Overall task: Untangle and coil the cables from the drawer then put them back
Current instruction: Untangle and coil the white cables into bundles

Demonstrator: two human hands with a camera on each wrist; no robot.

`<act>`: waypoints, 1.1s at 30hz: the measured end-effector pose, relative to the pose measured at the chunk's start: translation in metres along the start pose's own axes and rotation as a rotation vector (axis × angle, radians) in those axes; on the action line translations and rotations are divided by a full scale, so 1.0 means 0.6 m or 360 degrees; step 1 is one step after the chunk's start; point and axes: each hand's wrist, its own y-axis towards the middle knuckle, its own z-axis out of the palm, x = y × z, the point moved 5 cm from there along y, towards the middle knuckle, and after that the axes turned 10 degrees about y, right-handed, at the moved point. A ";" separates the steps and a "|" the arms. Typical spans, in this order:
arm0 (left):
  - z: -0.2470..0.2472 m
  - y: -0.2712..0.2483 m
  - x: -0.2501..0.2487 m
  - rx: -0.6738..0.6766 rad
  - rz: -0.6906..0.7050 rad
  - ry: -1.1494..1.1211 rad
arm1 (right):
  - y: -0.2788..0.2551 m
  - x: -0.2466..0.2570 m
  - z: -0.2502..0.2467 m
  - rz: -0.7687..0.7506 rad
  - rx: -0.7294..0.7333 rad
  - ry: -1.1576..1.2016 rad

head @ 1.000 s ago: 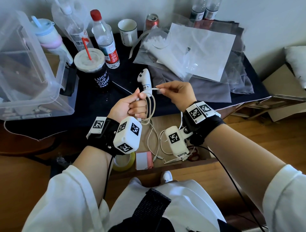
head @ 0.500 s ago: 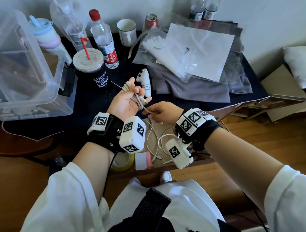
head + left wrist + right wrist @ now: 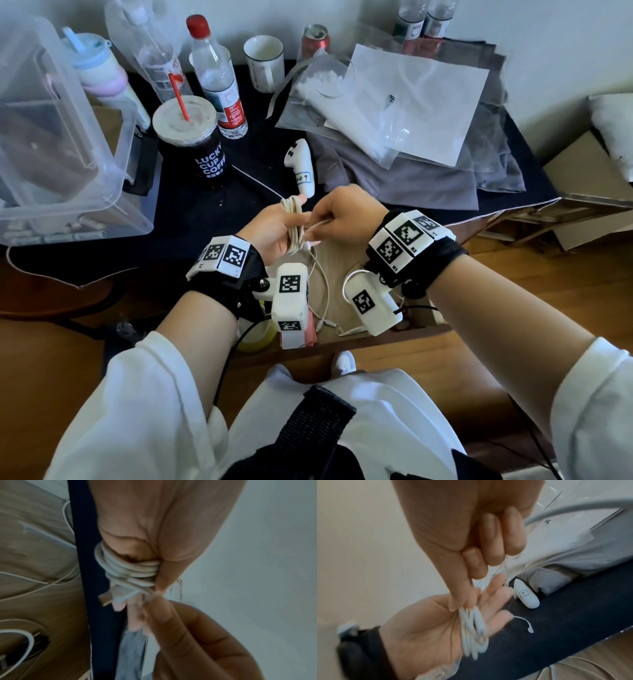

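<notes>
A white cable (image 3: 294, 226) is wound in several turns around my left hand (image 3: 270, 233), which is raised above the open drawer (image 3: 346, 253). In the left wrist view the coil (image 3: 130, 569) runs under my thumb, and a USB plug (image 3: 109, 596) sticks out beside it. My right hand (image 3: 332, 212) is right beside the left fingers and pinches the cable's loose end. In the right wrist view the coil (image 3: 471, 632) lies across my flat left palm (image 3: 426, 628). More loose white cables (image 3: 325, 291) lie in the drawer below.
On the dark tabletop stand a white controller (image 3: 301, 168), a coffee cup with a red straw (image 3: 191, 137), bottles (image 3: 219, 78) and a clear plastic box (image 3: 51, 144). Plastic bags on grey cloth (image 3: 394, 102) lie at the right. A yellow tape roll (image 3: 255, 339) sits in the drawer.
My right hand carried the cable end down under the left hand and back up beside the fingers, adding a turn to the coil. The left hand turned slightly palm-up.
</notes>
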 end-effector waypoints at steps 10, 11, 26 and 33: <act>0.026 -0.028 0.025 0.0635 -0.0306 0.0070 | 0.005 -0.049 -0.062 0.0047 -0.0707 0.0672; 0.031 -0.033 0.021 0.0740 -0.0286 -0.0048 | 0.003 -0.056 -0.065 0.0064 -0.0744 0.0703; 0.017 -0.019 -0.057 0.0211 0.0343 -0.0850 | -0.005 -0.046 0.034 0.0298 0.0102 0.0152; -0.001 -0.013 -0.045 -0.0006 0.0420 -0.0488 | -0.007 -0.002 0.039 0.0114 0.0271 -0.0069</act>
